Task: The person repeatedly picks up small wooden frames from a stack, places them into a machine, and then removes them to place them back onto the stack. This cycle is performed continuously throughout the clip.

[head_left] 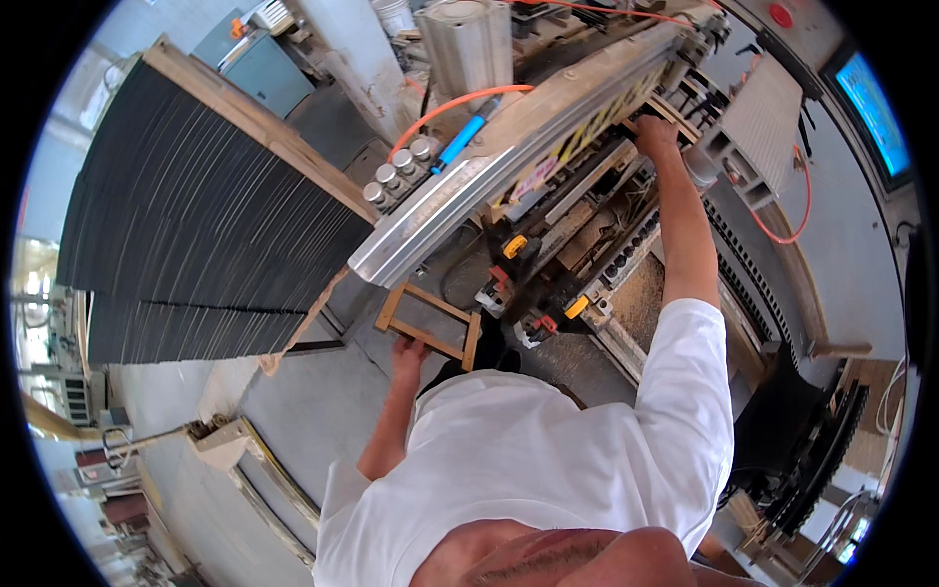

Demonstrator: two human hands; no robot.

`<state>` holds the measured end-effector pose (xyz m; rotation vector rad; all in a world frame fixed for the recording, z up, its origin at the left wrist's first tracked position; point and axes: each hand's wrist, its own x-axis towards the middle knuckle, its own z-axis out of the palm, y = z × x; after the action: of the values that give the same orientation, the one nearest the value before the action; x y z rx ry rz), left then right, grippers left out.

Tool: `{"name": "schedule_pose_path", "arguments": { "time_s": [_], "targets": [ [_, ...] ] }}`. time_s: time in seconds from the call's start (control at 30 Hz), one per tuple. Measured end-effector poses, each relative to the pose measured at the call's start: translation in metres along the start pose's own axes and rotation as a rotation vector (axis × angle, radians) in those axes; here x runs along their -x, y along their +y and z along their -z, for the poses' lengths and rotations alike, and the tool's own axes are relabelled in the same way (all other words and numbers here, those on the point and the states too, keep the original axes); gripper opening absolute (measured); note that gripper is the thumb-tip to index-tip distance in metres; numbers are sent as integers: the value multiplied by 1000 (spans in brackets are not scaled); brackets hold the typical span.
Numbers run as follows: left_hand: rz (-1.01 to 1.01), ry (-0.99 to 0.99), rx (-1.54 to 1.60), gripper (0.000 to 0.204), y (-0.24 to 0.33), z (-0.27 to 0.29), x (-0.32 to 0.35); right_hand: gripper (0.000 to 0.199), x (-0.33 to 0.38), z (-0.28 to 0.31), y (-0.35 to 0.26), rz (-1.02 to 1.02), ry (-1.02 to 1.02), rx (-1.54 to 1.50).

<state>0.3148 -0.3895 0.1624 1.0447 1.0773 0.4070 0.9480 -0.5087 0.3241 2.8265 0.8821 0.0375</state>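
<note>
My left hand [407, 354] grips the small wooden frame [428, 327] low beside the machine [548, 147]. My right hand [653, 132] reaches under its long beam; closure unclear. Risk: fingers pinched if parts move.

Beside the long grey metal machine beam [509, 161], which carries yellow-and-black hazard stripes, an orange hose [445, 106] curves, and a ribbed black sheet stack [196, 225] lies left.
</note>
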Motion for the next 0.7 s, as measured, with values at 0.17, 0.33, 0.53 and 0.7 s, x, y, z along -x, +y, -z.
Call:
{"name": "schedule_pose_path", "arguments": {
  "time_s": [0.17,0.33,0.53,0.7],
  "targets": [
    [-174,121,-169,29,7,47,22,20,-8,-13,-9,8,71,-11],
    [-530,199,-159,29,94,66,74,49,-52,-60,56,103,51,167],
    [-863,609,-176,29,224,134,197,33,4,0,-2,53,252,6],
    [-1021,869,-101,33,320,245,270,28,102,77,-53,-44,716,-562]
  ]
}}
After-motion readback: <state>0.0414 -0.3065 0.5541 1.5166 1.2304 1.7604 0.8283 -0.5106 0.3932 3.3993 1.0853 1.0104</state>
